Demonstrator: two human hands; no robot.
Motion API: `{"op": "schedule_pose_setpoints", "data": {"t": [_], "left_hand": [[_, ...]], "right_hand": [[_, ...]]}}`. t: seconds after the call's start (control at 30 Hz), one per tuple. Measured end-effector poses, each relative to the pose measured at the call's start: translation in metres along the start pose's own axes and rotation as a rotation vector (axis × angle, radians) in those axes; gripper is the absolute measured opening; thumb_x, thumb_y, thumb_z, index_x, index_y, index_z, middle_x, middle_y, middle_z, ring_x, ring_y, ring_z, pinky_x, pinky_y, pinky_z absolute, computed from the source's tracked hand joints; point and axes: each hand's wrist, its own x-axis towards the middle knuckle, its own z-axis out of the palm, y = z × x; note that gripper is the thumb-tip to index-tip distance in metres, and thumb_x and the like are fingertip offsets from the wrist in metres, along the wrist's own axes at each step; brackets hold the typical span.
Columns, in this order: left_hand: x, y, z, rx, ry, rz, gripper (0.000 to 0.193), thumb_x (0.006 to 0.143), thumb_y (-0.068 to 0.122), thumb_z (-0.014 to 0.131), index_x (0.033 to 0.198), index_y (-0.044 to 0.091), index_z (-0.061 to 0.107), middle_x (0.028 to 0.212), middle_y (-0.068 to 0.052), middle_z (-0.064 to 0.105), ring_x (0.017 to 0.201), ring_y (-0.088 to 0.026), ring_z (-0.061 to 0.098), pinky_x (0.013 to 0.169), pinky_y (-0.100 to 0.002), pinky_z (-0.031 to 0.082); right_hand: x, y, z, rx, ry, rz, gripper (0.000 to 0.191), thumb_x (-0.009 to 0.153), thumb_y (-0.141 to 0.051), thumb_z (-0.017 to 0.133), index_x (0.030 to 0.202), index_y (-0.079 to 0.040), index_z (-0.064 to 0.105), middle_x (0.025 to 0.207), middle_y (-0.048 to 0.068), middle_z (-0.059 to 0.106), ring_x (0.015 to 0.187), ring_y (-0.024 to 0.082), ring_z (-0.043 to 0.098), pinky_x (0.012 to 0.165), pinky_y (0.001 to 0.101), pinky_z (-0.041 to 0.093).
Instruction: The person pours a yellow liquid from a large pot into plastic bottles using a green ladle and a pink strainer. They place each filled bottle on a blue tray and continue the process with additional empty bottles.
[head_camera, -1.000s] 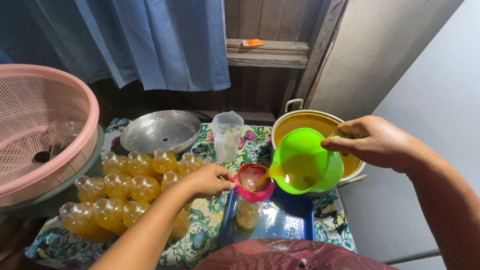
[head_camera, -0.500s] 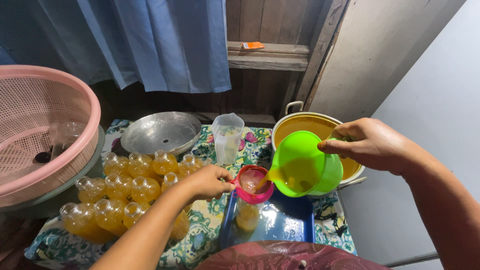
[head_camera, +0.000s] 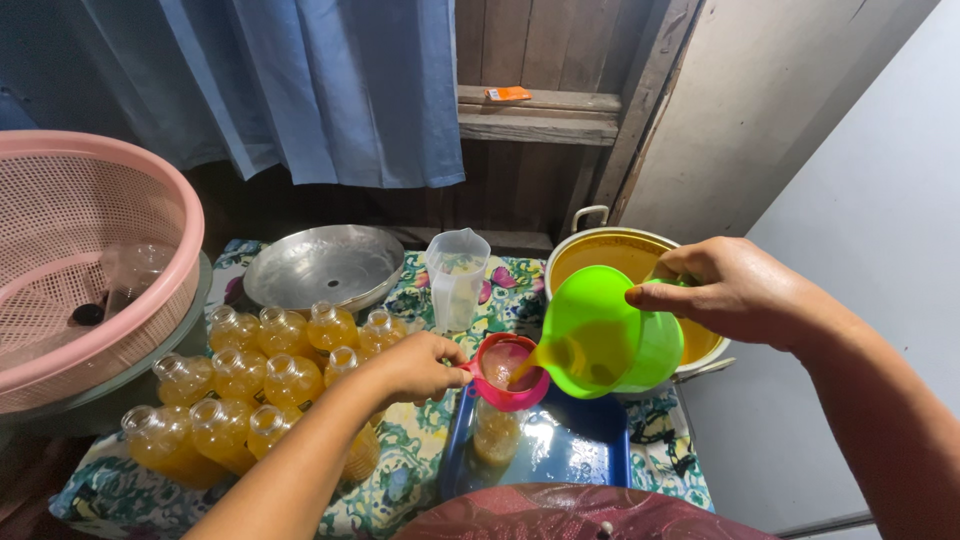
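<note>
My right hand (head_camera: 735, 292) grips a green plastic jug (head_camera: 604, 332) tilted to the left, and yellow liquid runs from its spout into a pink funnel (head_camera: 506, 372). My left hand (head_camera: 415, 366) holds that funnel by its handle on top of a clear bottle (head_camera: 496, 434). The bottle stands upright on a blue tray (head_camera: 575, 448) and is partly filled with yellow liquid.
Several filled yellow bottles (head_camera: 262, 378) stand in rows on the patterned cloth at left. A large pot of yellow liquid (head_camera: 612, 256) sits behind the jug. A metal lid (head_camera: 322, 266), a clear measuring jug (head_camera: 457, 277) and a pink basket (head_camera: 82, 260) are nearby.
The green jug has tipped a little further and the stream keeps flowing into the funnel. Both hands stay almost where they were.
</note>
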Motion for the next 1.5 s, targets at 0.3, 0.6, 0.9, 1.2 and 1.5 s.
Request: {"op": "schedule_pose_setpoints", "data": {"t": [0.3, 0.6, 0.9, 1.2, 1.5], "left_hand": [[0.001, -0.002, 0.000, 0.002, -0.002, 0.004, 0.019, 0.090, 0.023, 0.074, 0.101, 0.009, 0.078, 0.068, -0.002, 0.064, 0.058, -0.010, 0.057, 0.052, -0.029, 0.047], [0.001, -0.003, 0.000, 0.026, 0.010, 0.032, 0.019, 0.089, 0.023, 0.075, 0.101, 0.008, 0.078, 0.069, -0.001, 0.064, 0.058, -0.010, 0.058, 0.053, -0.029, 0.048], [-0.004, 0.003, -0.001, 0.037, 0.025, 0.006, 0.019, 0.088, 0.023, 0.075, 0.101, 0.009, 0.079, 0.069, -0.002, 0.065, 0.058, -0.010, 0.058, 0.052, -0.028, 0.047], [-0.005, 0.003, 0.000, 0.018, 0.018, 0.013, 0.019, 0.089, 0.023, 0.074, 0.100, 0.009, 0.078, 0.069, -0.001, 0.064, 0.058, -0.010, 0.057, 0.053, -0.029, 0.047], [-0.008, 0.007, 0.000, 0.034, 0.023, -0.014, 0.019, 0.089, 0.023, 0.074, 0.102, 0.010, 0.079, 0.068, -0.001, 0.064, 0.059, -0.010, 0.057, 0.054, -0.028, 0.047]], "right_hand": [[-0.002, -0.005, 0.001, -0.021, -0.004, -0.012, 0.062, 0.076, -0.066, 0.073, 0.092, -0.007, 0.082, 0.071, 0.013, 0.073, 0.065, 0.023, 0.069, 0.059, 0.0405, 0.052], [-0.007, -0.014, 0.000, -0.070, 0.034, -0.072, 0.061, 0.077, -0.066, 0.074, 0.086, -0.006, 0.080, 0.067, 0.016, 0.070, 0.062, 0.024, 0.066, 0.059, 0.0422, 0.050], [-0.008, -0.020, 0.003, -0.040, 0.045, -0.119, 0.057, 0.077, -0.061, 0.077, 0.087, -0.005, 0.079, 0.070, 0.015, 0.072, 0.064, 0.025, 0.069, 0.061, 0.0426, 0.053], [-0.007, -0.029, 0.007, -0.108, 0.072, -0.196, 0.053, 0.079, -0.058, 0.077, 0.091, -0.007, 0.079, 0.075, 0.015, 0.075, 0.066, 0.025, 0.072, 0.064, 0.0421, 0.056], [-0.010, -0.034, 0.009, -0.132, 0.087, -0.253, 0.047, 0.081, -0.052, 0.079, 0.094, -0.007, 0.079, 0.077, 0.015, 0.074, 0.066, 0.026, 0.073, 0.064, 0.0418, 0.057]]}}
